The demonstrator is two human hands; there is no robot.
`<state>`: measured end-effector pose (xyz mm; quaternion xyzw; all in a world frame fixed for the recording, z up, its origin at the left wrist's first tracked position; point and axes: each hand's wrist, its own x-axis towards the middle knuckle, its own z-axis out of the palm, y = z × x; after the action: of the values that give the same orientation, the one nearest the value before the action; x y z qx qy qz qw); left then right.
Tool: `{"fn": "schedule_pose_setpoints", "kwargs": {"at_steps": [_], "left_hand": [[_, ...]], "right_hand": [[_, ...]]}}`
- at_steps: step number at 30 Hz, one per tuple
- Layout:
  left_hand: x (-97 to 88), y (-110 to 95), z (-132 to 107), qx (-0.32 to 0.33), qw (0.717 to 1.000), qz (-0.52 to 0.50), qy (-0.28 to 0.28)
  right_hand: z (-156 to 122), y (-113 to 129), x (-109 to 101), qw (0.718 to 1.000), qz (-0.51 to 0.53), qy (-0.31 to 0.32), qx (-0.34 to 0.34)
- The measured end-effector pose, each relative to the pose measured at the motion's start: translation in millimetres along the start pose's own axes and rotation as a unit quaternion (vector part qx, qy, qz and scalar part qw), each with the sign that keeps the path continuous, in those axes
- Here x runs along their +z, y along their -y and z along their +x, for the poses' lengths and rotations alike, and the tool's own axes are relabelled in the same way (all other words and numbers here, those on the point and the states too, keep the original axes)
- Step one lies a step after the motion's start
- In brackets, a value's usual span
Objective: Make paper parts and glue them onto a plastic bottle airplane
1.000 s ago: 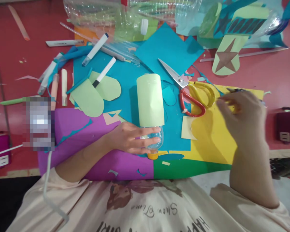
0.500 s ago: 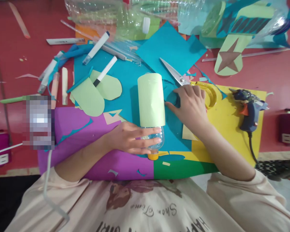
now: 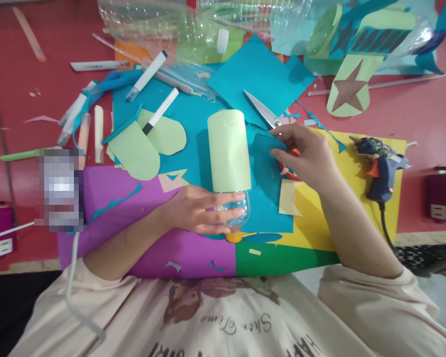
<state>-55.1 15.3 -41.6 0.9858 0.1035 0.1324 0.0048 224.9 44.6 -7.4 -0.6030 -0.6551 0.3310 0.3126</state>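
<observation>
A clear plastic bottle (image 3: 247, 210) with an orange cap (image 3: 234, 238) lies on the blue paper, its cap end toward me. Light green paper (image 3: 229, 151) wraps its body. My left hand (image 3: 196, 210) rests over the bottle's neck end from the left, fingers laid across it and holding it. To the right, the fingertips and thumb of my right hand (image 3: 306, 153) pinch a piece of blue paper (image 3: 268, 142), partly hidden by the fingers. Beneath that hand are scissors (image 3: 262, 110), blades pointing away, with a red handle loop showing.
Markers (image 3: 146, 77) and rounded green paper cutouts (image 3: 139, 151) lie on the left. At right, a glue gun (image 3: 381, 171) rests on yellow paper (image 3: 319, 228). Clear plastic bottles (image 3: 152, 22) and a paper-decorated bottle (image 3: 379, 32) stretch along the back. A phone-like device (image 3: 61, 188) sits at left.
My right hand has turned and shifted slightly right, uncovering the red scissors handle and covering the yellow one. The left hand stays on the bottle, which has tilted slightly.
</observation>
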Motion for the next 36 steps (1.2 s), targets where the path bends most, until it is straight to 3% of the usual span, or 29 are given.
{"fn": "schedule_pose_setpoints", "kwargs": {"at_steps": [2,4,9,12,15,19,22,28,36], "left_hand": [[-1.5,0,1,0.004,1.0,0.002,0.007],[-2.9,0,3,0.011,0.999,0.038,-0.035],[-1.1,2,8,0.051,0.983,0.145,-0.105],[2.2,1,6,0.041,0.976,0.183,-0.113],[2.5,2,4,0.038,0.983,0.153,-0.097],[-0.9,3,2,0.074,0.98,0.178,-0.037],[0.2,3,2,0.06,0.983,0.167,-0.039],[7.1,1,-1,0.043,0.976,0.193,-0.094],[5.0,1,-1,0.047,0.978,0.191,-0.072]], "right_hand": [[4,4,-9,0.997,0.075,0.008,0.011],[11,10,-17,0.994,0.106,-0.002,0.007],[44,29,-19,0.988,0.074,-0.116,-0.075],[61,49,-7,0.988,0.048,-0.111,-0.1],[66,69,7,0.985,-0.026,-0.113,-0.129],[62,83,20,0.977,-0.096,-0.096,-0.166],[58,84,23,0.975,-0.128,-0.093,-0.158],[52,90,24,0.977,-0.161,-0.086,-0.111],[50,98,26,0.972,-0.205,-0.079,-0.087]]}}
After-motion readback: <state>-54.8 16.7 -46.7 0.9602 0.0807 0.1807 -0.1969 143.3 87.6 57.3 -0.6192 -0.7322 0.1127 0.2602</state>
